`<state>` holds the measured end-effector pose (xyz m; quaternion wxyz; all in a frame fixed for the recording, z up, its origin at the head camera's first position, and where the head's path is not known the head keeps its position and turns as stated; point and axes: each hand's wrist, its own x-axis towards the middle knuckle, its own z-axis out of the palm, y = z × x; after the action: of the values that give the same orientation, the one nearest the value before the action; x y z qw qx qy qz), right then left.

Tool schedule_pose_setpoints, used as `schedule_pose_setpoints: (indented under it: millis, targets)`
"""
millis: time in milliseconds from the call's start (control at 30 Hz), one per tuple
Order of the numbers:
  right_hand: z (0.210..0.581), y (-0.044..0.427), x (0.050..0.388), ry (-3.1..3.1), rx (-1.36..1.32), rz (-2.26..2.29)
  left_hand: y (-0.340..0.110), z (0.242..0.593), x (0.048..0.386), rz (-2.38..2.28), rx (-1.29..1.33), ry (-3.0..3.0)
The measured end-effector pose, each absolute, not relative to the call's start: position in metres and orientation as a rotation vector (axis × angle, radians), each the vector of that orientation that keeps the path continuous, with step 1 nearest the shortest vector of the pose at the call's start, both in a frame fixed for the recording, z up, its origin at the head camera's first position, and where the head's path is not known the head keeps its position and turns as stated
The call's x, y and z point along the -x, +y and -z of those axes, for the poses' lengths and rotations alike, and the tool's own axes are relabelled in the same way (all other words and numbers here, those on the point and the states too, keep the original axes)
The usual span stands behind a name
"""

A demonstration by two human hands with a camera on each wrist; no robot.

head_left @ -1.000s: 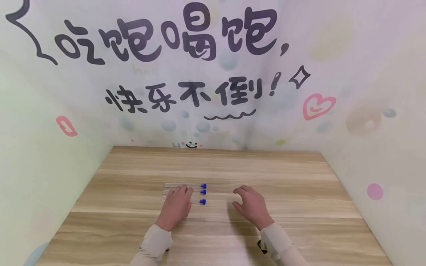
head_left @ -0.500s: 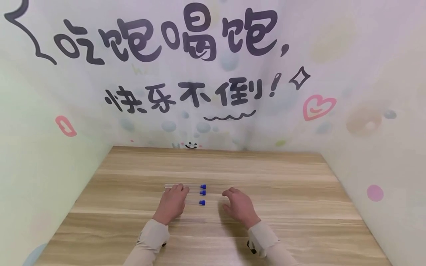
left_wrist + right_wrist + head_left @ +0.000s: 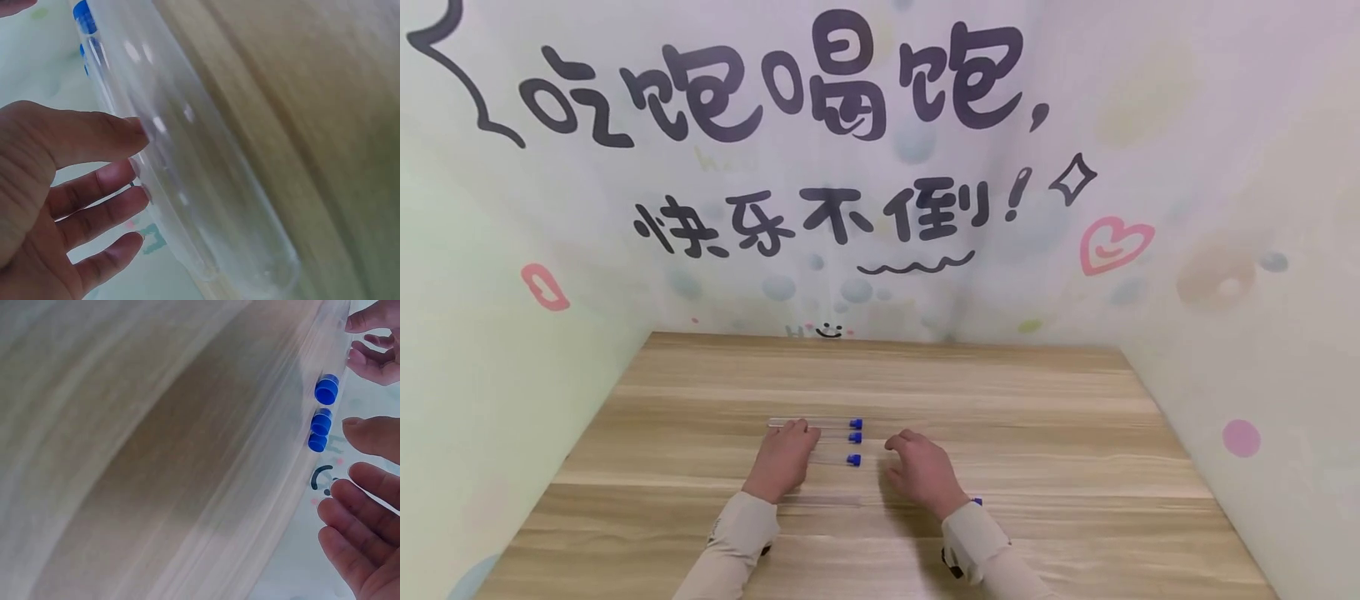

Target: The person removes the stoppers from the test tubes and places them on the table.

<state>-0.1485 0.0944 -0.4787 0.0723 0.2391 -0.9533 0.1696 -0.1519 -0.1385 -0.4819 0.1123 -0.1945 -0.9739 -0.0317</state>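
Note:
Three clear test tubes with blue caps lie side by side on the table in the head view, caps to the right: a far tube point(image 3: 856, 424), a middle tube point(image 3: 855, 437) and a near tube point(image 3: 853, 460). My left hand point(image 3: 781, 460) is over their capless ends, thumb and fingers loosely bent. In the left wrist view its thumb point(image 3: 106, 134) and fingertips are at the side of the tubes; whether they touch cannot be told. My right hand point(image 3: 925, 471) hovers right of the caps, fingers relaxed, holding nothing.
Another blue cap point(image 3: 977, 502) shows beside my right wrist, mostly hidden by the arm. The wood-grain table point(image 3: 1037, 400) meets a printed wall point(image 3: 737, 292) at the back and pale walls at both sides.
My right hand has moved left and slightly nearer to me, toward the caps, uncovering the blue cap by its wrist. My left hand has shifted slightly left over the tubes.

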Motion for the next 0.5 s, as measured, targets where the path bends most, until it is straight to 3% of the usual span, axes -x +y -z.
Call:
schedule_pose_setpoints:
  millis: [500]
  targets:
    - [0.4774,0.0888,0.1527,-2.873,-0.712,-0.507,-0.1398,0.4858,0.1540,0.037,0.584,-2.846]
